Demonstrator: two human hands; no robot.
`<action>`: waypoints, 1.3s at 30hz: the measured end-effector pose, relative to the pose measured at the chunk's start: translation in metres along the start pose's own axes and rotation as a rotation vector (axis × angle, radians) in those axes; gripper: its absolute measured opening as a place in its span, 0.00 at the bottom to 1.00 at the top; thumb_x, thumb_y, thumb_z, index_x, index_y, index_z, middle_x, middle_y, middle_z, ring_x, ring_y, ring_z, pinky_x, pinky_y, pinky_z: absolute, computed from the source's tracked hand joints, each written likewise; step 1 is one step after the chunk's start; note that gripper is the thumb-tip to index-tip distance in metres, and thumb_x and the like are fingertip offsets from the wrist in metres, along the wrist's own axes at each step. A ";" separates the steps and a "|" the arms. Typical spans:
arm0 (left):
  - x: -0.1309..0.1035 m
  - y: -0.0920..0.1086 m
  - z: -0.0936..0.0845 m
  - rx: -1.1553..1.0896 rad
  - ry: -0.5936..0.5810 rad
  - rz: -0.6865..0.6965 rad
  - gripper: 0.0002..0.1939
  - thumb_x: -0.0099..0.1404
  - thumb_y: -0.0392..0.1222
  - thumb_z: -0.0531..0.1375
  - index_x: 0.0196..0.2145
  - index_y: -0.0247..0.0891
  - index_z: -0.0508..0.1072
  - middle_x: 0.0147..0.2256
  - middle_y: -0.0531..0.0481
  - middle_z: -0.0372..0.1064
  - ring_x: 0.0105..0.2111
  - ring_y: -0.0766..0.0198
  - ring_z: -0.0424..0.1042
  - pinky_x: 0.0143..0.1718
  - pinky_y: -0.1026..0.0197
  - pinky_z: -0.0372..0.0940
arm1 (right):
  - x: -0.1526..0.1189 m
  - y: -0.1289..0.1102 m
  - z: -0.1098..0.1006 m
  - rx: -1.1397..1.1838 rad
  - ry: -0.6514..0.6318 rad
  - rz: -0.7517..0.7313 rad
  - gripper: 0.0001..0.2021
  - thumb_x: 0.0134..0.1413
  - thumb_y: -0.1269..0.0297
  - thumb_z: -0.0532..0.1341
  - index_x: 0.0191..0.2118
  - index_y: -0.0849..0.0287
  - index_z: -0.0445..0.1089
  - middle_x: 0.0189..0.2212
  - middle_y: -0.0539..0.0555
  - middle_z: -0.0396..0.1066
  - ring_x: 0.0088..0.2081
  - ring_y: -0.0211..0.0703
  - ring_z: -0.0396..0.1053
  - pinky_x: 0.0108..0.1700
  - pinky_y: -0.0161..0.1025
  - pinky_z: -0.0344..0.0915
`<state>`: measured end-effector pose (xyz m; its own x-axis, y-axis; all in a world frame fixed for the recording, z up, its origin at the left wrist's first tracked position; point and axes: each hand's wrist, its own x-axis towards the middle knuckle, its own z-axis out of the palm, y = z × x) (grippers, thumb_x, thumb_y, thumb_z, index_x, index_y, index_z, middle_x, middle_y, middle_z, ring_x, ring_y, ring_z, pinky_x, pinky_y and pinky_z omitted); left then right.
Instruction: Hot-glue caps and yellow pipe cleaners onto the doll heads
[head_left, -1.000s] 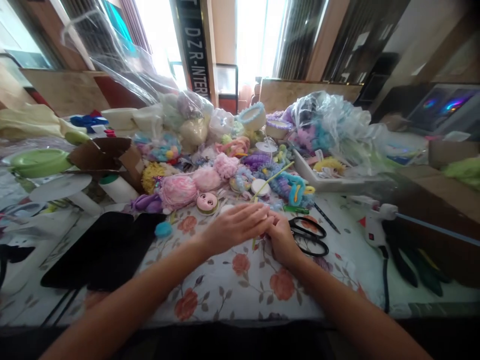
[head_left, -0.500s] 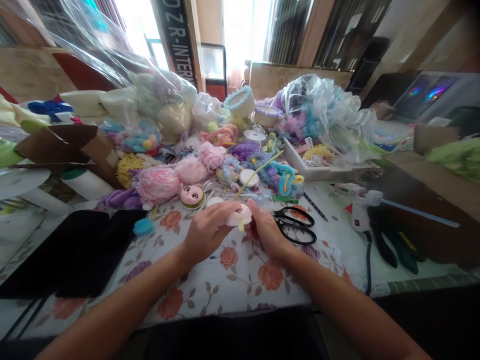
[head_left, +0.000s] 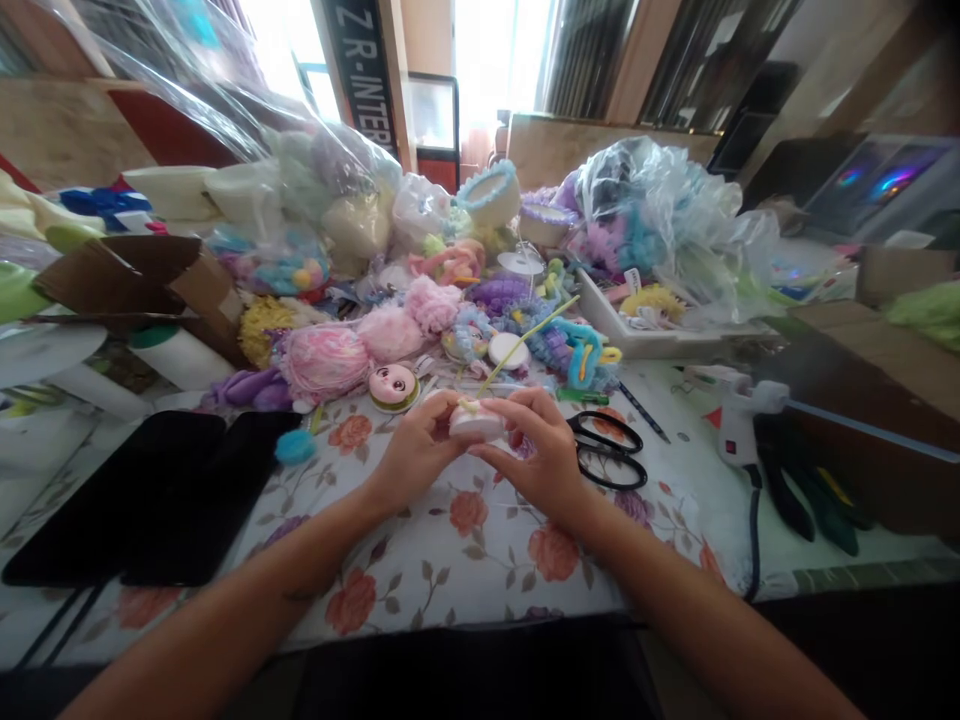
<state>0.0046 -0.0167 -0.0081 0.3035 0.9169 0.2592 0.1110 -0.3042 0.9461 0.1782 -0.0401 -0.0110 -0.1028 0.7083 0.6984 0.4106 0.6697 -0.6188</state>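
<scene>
My left hand (head_left: pixel 420 440) grips a small white round doll face (head_left: pixel 477 424) at its left edge. The piece is tilted with its pale rim toward me, and a yellowish-green strip shows along its top; its painted side is hidden. My right hand (head_left: pixel 536 440) pinches the piece's right side, thumb low and fingers above. Just beyond my left hand lies another doll face (head_left: pixel 394 386) with painted eyes and a green edge. Black-handled scissors (head_left: pixel 611 450) rest right beside my right hand. A thin yellow-green stem (head_left: pixel 529 342) slants up behind the held piece.
Pink yarn balls (head_left: pixel 326 360) and fuzzy craft pieces pile up behind my hands. Black tablets (head_left: pixel 112 500) and a blue pompom (head_left: pixel 295 447) lie left. On the right are a glue gun (head_left: pixel 739 430), a pencil (head_left: pixel 643 412), a white tray (head_left: pixel 660 345) and a cardboard box (head_left: pixel 862 400).
The doll face has been turned in my hands, so its white rim now faces me. My right hand's fingers have opened out around its right side. The view has shifted slightly left.
</scene>
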 end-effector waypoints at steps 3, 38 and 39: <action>-0.001 -0.002 0.002 0.056 -0.055 0.027 0.12 0.57 0.46 0.66 0.36 0.37 0.72 0.29 0.52 0.68 0.29 0.66 0.67 0.28 0.65 0.63 | -0.001 -0.002 0.001 -0.081 0.048 -0.047 0.11 0.54 0.61 0.66 0.44 0.50 0.77 0.30 0.52 0.66 0.32 0.41 0.67 0.35 0.39 0.68; 0.007 0.002 -0.021 -0.169 -0.064 -0.114 0.19 0.53 0.43 0.69 0.42 0.36 0.72 0.40 0.43 0.75 0.36 0.58 0.74 0.32 0.59 0.71 | -0.011 -0.029 -0.040 -0.065 -0.106 0.306 0.09 0.60 0.63 0.59 0.43 0.55 0.75 0.38 0.54 0.77 0.38 0.45 0.75 0.43 0.41 0.70; 0.007 0.002 -0.021 -0.171 -0.075 -0.115 0.19 0.54 0.44 0.69 0.42 0.37 0.72 0.40 0.43 0.74 0.36 0.58 0.74 0.32 0.59 0.71 | -0.013 -0.026 -0.041 -0.096 -0.052 0.336 0.08 0.60 0.61 0.60 0.41 0.55 0.75 0.37 0.53 0.78 0.37 0.45 0.75 0.42 0.41 0.70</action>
<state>-0.0130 -0.0056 0.0002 0.3685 0.9193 0.1385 -0.0116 -0.1444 0.9894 0.2056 -0.0762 0.0106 0.0071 0.8975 0.4409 0.5128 0.3753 -0.7722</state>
